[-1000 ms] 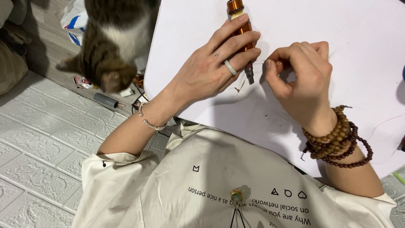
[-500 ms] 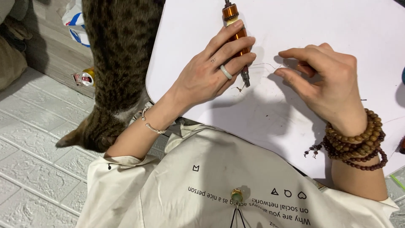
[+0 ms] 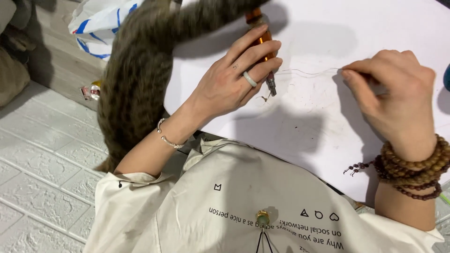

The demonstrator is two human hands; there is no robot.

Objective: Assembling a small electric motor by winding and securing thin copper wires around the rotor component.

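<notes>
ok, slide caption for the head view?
Left hand holds an amber-handled tool; right hand pinches thin wire; tabby cat passes.

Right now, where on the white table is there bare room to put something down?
Bare tabletop lies along the far edge, beyond the right hand, and nearer the shirt between the two wrists. It is crowded at the far left: the left hand holds an amber-handled tool, a thin wire runs to the right hand, and a tabby cat crosses that corner.
</notes>
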